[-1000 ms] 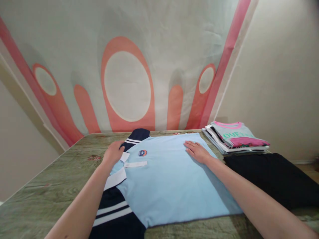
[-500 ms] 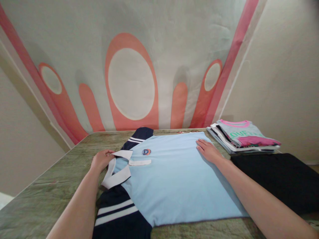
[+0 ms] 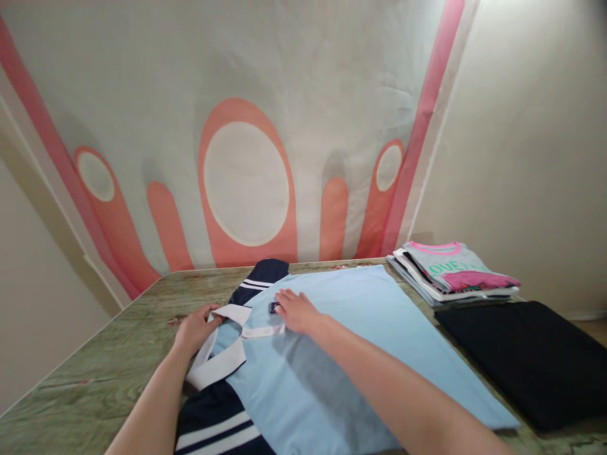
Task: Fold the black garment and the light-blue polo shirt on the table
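A light blue polo shirt [image 3: 360,335] lies spread front side up, its collar toward the left and its hem toward the right. It has a white collar [image 3: 220,366], a white placket, a small dark badge and navy sleeves [image 3: 215,417] with white stripes. My left hand [image 3: 195,330] is closed on the collar's far left edge, its fingertips partly hidden by the cloth. Flat on the chest beside the badge rests my right hand [image 3: 296,311], open with fingers stretched out, partly covering the badge.
A wooden-patterned table [image 3: 109,347] carries the shirt. At the back right is a stack of folded shirts [image 3: 459,268], a grey and pink one on top. Nearer sits a folded black garment [image 3: 526,354]. A wall with pink shapes [image 3: 246,183] stands behind the table.
My right hand has moved left across the shirt, from near the hem to the chest by the badge. My left hand stays at the collar. The view has tilted slightly upward.
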Available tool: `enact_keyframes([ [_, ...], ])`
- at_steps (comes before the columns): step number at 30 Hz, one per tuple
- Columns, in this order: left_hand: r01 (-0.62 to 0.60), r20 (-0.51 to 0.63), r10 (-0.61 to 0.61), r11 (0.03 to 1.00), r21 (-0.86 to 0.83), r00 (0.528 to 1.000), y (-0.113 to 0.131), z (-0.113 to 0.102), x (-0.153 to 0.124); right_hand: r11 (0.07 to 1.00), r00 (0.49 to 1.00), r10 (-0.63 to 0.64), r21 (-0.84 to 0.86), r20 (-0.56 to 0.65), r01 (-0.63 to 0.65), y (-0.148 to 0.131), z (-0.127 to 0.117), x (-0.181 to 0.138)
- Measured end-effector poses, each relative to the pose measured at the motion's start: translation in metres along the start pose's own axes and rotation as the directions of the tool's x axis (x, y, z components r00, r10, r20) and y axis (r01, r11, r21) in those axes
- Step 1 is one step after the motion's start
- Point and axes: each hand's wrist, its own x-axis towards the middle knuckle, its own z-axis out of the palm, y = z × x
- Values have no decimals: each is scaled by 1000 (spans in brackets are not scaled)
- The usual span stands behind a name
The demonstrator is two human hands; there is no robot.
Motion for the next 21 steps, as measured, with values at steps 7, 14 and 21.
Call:
enact_keyframes([
  [7,-46,14,48,994,-96,999,-11,2,0,983,983,181,19,-10,-181,50,4,11],
  [14,-30,9,32,994,-101,999,-16,7,5,835,836,540,-61,-99,-547,161,-53,-58],
  [21,-34,41,37,998,-56,998,-15,4,11,971,969,232,-28,-86,-236,26,-28,-67],
])
